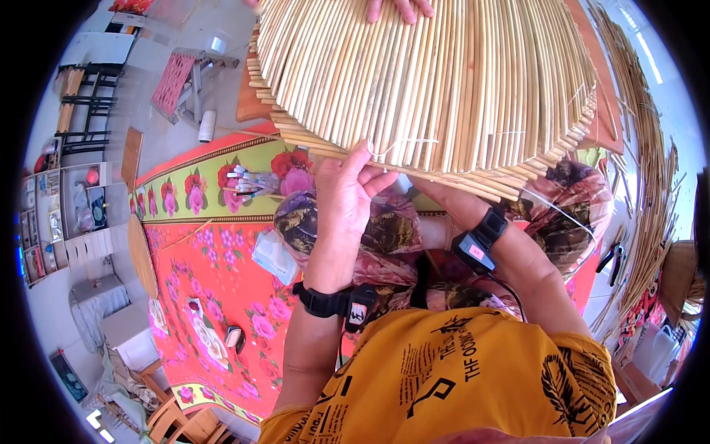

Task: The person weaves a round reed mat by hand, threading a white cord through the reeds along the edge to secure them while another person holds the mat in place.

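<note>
A round mat of straight, pale yellow plant stalks, laid side by side, is held up in front of me. At its near edge my left hand has thumb and finger closed on a thin white thread, which loops onto the stalks. My right hand reaches beneath the mat's near edge, its fingers hidden by the stalks. Another white thread trails from the mat toward the lower right. Across from me, another person's hand rests on the mat's far part.
A red flowered cloth spreads at the left, with a bundle of white-tipped sticks and a tissue pack on it. Long loose stalks and black-handled pliers lie at the right. A pink-topped stool stands far left.
</note>
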A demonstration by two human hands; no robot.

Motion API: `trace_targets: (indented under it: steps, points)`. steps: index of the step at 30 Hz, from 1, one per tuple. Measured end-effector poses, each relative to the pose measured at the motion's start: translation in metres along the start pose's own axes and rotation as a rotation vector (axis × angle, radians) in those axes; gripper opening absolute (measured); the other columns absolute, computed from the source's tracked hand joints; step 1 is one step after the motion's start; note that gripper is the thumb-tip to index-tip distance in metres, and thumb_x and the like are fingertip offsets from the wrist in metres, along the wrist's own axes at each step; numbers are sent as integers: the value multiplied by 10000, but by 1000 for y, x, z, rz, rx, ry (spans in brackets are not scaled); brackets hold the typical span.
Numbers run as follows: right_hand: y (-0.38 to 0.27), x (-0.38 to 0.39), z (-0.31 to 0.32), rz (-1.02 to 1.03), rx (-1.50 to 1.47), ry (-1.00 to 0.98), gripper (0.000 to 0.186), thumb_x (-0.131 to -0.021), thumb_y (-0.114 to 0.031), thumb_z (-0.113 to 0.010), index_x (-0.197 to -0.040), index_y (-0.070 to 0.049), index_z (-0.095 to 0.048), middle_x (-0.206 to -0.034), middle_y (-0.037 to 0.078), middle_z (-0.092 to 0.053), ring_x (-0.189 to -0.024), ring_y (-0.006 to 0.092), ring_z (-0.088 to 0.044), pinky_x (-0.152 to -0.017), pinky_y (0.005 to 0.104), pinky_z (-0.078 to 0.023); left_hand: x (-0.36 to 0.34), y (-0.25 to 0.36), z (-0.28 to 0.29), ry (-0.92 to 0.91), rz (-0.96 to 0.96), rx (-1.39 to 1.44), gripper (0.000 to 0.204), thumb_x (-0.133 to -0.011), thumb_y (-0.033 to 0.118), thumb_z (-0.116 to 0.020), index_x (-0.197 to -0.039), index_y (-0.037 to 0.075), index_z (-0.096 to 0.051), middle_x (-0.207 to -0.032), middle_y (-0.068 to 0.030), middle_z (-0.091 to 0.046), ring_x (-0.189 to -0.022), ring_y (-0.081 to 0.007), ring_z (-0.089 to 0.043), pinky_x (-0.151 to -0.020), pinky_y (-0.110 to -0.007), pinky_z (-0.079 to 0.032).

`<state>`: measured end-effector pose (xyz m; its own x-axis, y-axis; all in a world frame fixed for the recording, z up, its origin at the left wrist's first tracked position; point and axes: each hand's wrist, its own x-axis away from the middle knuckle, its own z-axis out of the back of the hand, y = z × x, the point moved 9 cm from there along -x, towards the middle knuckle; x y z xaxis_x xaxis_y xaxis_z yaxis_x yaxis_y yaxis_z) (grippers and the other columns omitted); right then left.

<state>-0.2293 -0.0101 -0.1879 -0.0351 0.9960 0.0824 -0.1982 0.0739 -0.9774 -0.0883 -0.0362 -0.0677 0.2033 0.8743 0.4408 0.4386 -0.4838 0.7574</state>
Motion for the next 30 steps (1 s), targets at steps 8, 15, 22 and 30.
trace_targets:
  steps: [8, 15, 22, 30]
  points:
    - [6, 6, -1, -27, 50, -62, 371, -982, -291, -445, -1312, -137, -515, -1252, 105, -556, -1106, 256, -558, -935, 398, -469, 2, 2, -5, 26, 5, 4, 174, -889, 107, -630, -970, -40, -584, -857, -100, -645, -730, -202, -685, -608, -336, -625]
    - [24, -1, -31, -134, 29, -263, 362, -994, -277, -433, -1319, -137, -511, -1257, 124, -554, -1100, 255, -565, -929, 390, -471, 2, 2, -4, 32, 12, 1, 186, -881, 115, -644, -985, -28, -586, -875, -99, -645, -739, -208, -687, -610, -335, -624]
    - [-18, 24, -8, 25, 213, 152, 297, -981, -197, -466, -1216, -52, -576, -1151, 155, -603, -1027, 285, -591, -893, 384, -473, 1, 0, -3, 11, -9, -8, 214, -872, 133, -667, -1026, 11, -582, -913, -78, -644, -765, -200, -682, -649, -342, -612]
    - [-30, -2, -24, -156, -1561, 191, 417, -845, -278, -696, -1164, -45, -563, -1088, 92, -641, -1027, 226, -583, -909, 361, -489, 9, -2, -7, -251, -88, -60, 239, -898, 89, -615, -1119, 9, -575, -1024, -81, -646, -901, -191, -663, -757, -308, -575]
